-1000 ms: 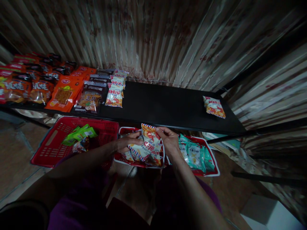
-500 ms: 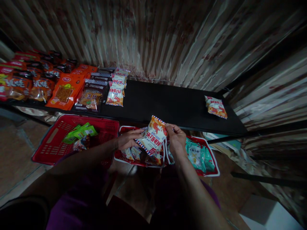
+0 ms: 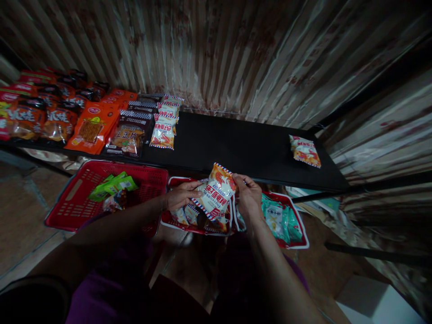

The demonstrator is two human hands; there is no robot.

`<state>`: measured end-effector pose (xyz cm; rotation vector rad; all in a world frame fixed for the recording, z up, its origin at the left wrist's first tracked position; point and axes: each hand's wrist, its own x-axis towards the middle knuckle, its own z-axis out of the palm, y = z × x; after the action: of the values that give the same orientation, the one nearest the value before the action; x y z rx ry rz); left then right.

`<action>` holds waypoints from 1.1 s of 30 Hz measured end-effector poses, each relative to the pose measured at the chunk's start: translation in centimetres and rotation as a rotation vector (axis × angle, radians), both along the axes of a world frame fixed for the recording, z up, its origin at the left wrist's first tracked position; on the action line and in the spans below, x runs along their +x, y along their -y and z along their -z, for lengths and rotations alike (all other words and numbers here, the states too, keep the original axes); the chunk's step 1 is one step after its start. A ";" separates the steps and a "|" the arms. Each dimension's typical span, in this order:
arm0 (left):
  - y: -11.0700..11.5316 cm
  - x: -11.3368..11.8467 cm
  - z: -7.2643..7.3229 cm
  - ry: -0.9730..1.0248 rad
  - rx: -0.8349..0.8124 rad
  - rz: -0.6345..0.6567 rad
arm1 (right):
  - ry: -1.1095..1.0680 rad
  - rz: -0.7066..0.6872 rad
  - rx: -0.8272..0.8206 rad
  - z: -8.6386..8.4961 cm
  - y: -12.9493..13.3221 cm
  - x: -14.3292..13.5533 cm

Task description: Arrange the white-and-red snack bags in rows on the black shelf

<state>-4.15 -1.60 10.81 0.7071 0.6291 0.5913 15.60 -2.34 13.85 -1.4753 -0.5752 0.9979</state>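
Note:
A white and orange snack bag (image 3: 218,190) with striped ends is held between my two hands, above the middle red basket (image 3: 172,182). My left hand (image 3: 184,195) grips its left side. On its upper right corner, my right hand (image 3: 248,194) pinches the bag with thumb and fingers. More bags of the same look (image 3: 192,215) lie in the basket below. On the black shelf (image 3: 229,139), a short row of matching bags (image 3: 164,131) lies left of centre, and a single one (image 3: 305,151) rests near the right end.
Orange, black and brown snack packs (image 3: 90,128) fill the shelf's left part. A larger red basket (image 3: 72,198) holds green packs (image 3: 116,184). Teal packs (image 3: 278,219) lie in the right basket (image 3: 303,231). A white box (image 3: 374,299) stands at lower right.

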 end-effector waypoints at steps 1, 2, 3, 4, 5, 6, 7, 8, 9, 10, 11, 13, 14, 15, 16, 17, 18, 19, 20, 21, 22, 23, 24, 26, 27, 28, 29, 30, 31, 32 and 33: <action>-0.1 0.0 0.0 -0.013 0.010 -0.007 | -0.002 -0.024 -0.001 -0.1 0.0 0.1; -0.2 -0.1 0.1 -0.029 0.023 -0.017 | 0.008 -0.060 -0.001 -0.2 0.0 0.3; -0.4 -0.2 0.2 -0.051 0.037 -0.031 | 0.028 -0.106 -0.007 -0.4 0.1 0.4; -0.5 -0.3 0.3 -0.084 0.054 -0.047 | 0.050 -0.163 -0.022 -0.6 0.2 0.5; -0.7 -0.5 0.4 -0.127 0.079 -0.057 | 0.070 -0.221 -0.044 -1.0 0.3 0.6; -0.9 -0.7 0.4 -0.177 0.117 -0.057 | 0.081 -0.279 -0.072 -1.3 0.3 0.7; -1.1 -1.0 0.4 -0.225 0.166 -0.041 | 0.085 -0.332 -0.099 -1.6 0.4 0.7; -1.3 -1.3 0.3 -0.263 0.222 -0.007 | 0.085 -0.377 -0.118 -1.8 0.5 0.8; -1.5 -1.5 0.1 -0.284 0.278 0.039 | 0.085 -0.416 -0.128 -1.9 0.6 0.8; -1.6 -1.8 -0.1 -0.289 0.328 0.086 | 0.088 -0.451 -0.129 -1.9 0.6 0.8; -1.7 -2.0 -0.3 -0.282 0.362 0.122 | 0.093 -0.476 -0.125 -1.8 0.6 0.9; -1.8 -2.1 -0.6 -0.266 0.387 0.135 | 0.093 -0.475 -0.108 -1.4 0.6 1.0; -1.9 -2.1 -0.7 -0.255 0.376 0.108 | 0.082 -0.446 -0.098 -1.1 0.5 1.1; -1.9 -2.0 -0.7 -0.236 0.347 0.060 | 0.066 -0.403 -0.085 -0.9 0.5 1.1; -1.8 -1.8 -0.7 -0.208 0.301 0.001 | 0.046 -0.353 -0.070 -0.7 0.5 1.2; -1.8 -1.7 -0.7 -0.172 0.243 -0.054 | 0.026 -0.307 -0.056 -0.6 0.5 1.2; -1.8 -1.5 -0.7 -0.134 0.185 -0.098 | 0.010 -0.272 -0.042 -0.5 0.5 1.2; -1.7 -1.4 -0.7 -0.105 0.140 -0.131 | -0.002 -0.246 -0.029 -0.5 0.5 1.1; -1.7 -1.3 -0.7 -0.088 0.114 -0.152 | -0.009 -0.227 -0.019 -0.5 0.5 1.0; -1.7 -1.2 -0.8 -0.082 0.105 -0.166 | -0.015 -0.216 -0.012 -0.6 0.5 0.9; -1.7 -1.1 -0.9 -0.078 0.107 -0.182 | -0.018 -0.209 -0.009 -0.6 0.6 0.7; -1.7 -1.0 -1.0 -0.073 0.112 -0.204 | -0.021 -0.205 -0.010 -0.7 0.6 0.6; -1.8 -1.0 -1.1 -0.063 0.113 -0.231 | -0.024 -0.200 -0.010 -0.7 0.6 0.5; -1.8 -0.9 -1.2 -0.035 0.102 -0.282 | -0.023 -0.181 -0.010 -0.8 0.7 0.4; -1.9 -0.8 -1.2 -0.027 0.098 -0.308 | -0.020 -0.173 -0.010 -0.7 0.7 0.4; -2.0 -0.8 -1.2 -0.025 0.097 -0.333 | -0.018 -0.169 -0.016 -0.7 0.7 0.4; -2.1 -0.8 -1.2 -0.031 0.100 -0.358 | -0.018 -0.168 -0.029 -0.8 0.8 0.5; -2.1 -0.8 -1.2 -0.046 0.108 -0.383 | -0.019 -0.174 -0.051 -0.8 0.8 0.6; -2.2 -0.9 -1.1 -0.069 0.120 -0.408 | -0.018 -0.192 -0.080 -0.9 0.8 0.6; -2.3 -0.9 -1.0 -0.095 0.133 -0.429 | -0.015 -0.220 -0.113 -1.0 0.9 0.7; -2.4 -1.0 -1.0 -0.122 0.146 -0.448 | -0.006 -0.258 -0.147 -1.1 1.0 0.7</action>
<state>-5.13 0.81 11.76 0.7473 0.8738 1.0207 16.35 -3.31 15.00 -1.5529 -0.7132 1.2671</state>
